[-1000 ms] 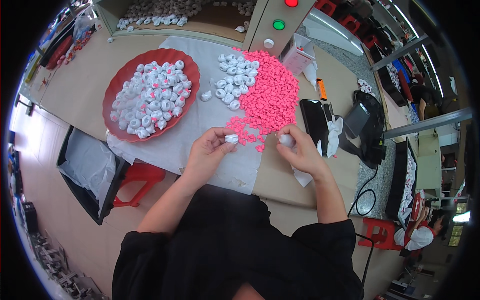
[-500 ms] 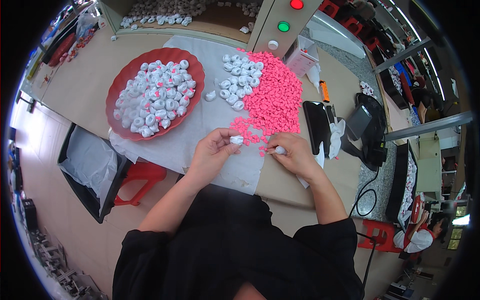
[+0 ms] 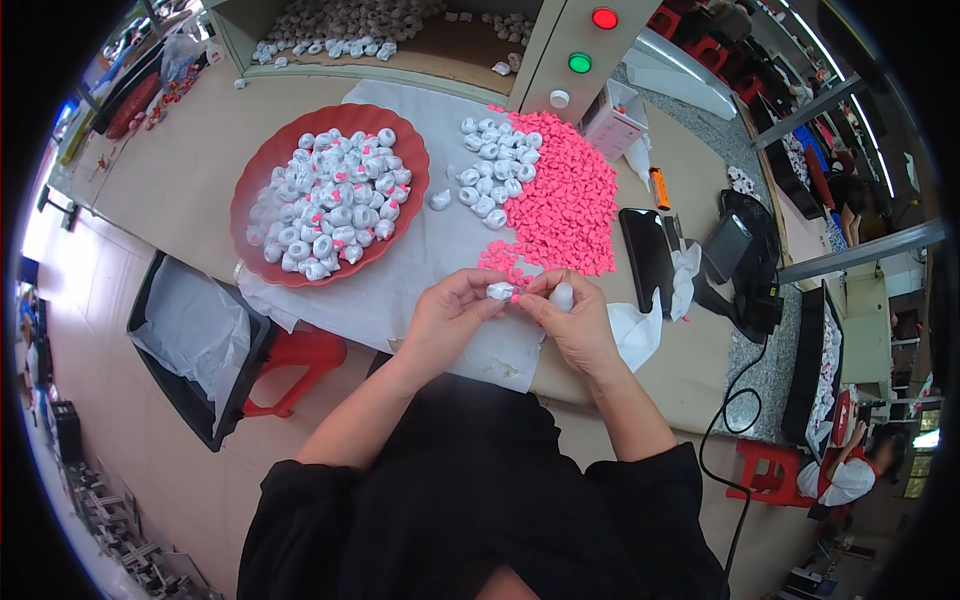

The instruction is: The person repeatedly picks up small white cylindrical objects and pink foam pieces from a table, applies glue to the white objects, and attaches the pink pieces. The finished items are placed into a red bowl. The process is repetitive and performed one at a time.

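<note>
While both hands meet over the near edge of the white cloth (image 3: 400, 290), the left hand (image 3: 450, 315) pinches a small white ring-shaped piece (image 3: 499, 291) between thumb and fingertips, its fingers curled closed around it. Right beside it, the right hand (image 3: 572, 322) touches the same piece with its fingertips and also grips a small white rounded thing (image 3: 562, 296) against the palm, fingers bent in; what that second thing is cannot be told. The piece sits between the two hands, just above the cloth and just in front of the near tip of the pink heap.

That heap of small pink pieces (image 3: 565, 200) spreads across the right part of the cloth, and a loose cluster of white ring pieces (image 3: 490, 170) lies touching its left side. Further left, a round red tray (image 3: 330, 195) rests partly on the cloth and is filled with more white rings, some showing pink in the middle. A black flat device (image 3: 647, 258) lies to the right of the pink heap, with a crumpled white tissue (image 3: 640, 335) near it and just beside the right hand. Beyond the cloth stands a grey post bearing a red lamp (image 3: 603, 18) and a green lamp (image 3: 579, 62), and behind it an open wooden bin (image 3: 440, 45) holds more white pieces. Below the table edge to the left sit a black crate lined with white plastic (image 3: 195, 340) and a red stool (image 3: 300, 365)
</note>
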A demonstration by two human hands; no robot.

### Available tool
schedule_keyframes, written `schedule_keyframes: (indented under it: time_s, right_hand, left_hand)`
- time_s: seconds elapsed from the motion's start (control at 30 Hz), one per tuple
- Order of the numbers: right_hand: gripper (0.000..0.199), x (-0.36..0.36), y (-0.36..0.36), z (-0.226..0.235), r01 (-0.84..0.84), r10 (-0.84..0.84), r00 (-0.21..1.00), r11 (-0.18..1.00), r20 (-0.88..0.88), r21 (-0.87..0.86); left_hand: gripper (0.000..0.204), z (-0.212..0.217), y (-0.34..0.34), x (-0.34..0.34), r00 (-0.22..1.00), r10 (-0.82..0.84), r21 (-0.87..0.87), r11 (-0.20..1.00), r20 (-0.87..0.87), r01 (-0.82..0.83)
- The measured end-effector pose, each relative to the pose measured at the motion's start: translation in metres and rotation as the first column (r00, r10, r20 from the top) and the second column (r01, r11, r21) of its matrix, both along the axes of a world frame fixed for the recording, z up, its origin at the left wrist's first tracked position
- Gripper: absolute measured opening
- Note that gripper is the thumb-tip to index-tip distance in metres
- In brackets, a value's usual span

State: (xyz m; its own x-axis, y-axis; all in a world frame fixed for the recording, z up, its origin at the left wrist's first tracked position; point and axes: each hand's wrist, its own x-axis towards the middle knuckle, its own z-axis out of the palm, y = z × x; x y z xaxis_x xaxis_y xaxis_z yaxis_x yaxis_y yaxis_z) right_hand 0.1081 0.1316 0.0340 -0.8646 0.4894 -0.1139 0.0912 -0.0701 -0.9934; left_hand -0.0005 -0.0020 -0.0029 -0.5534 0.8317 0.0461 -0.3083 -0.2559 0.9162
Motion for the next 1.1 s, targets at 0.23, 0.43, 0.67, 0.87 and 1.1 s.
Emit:
schedule_keyframes:
  time_s: [0.23,0.43,0.67,0.87,1.1]
  right_hand:
    - [0.014,-0.003,-0.003,-0.002,-0.005,0.003,1.000,0.999,0.027,0.048]
    - [0.020,-0.004,-0.005,-0.001,-0.004,0.001,0.998,0.999,0.066,0.038]
    - [0.018,-0.007,-0.014,0.002,0.048,-0.051,0.998,0.996,0.043,0.071]
    - [0.016,-0.009,-0.014,0.007,0.032,-0.035,0.999,0.995,0.032,0.098]
    - [0.013,-0.008,-0.015,-0.003,0.031,-0.026,0.999,0.990,-0.039,0.136]
  left_hand:
    - [0.024,0.001,-0.002,0.000,0.999,-0.036,-0.015,0.999,-0.037,0.035]
    - [0.023,0.002,-0.002,-0.001,0.998,-0.044,-0.010,0.999,-0.037,0.044]
    - [0.024,0.002,-0.002,-0.001,1.000,-0.026,-0.008,1.000,-0.013,0.026]
    - [0.022,0.006,-0.002,-0.003,0.999,-0.038,-0.025,0.999,0.031,0.038]
    - [0.021,0.005,-0.001,-0.001,0.999,-0.009,-0.010,1.000,0.052,0.010]
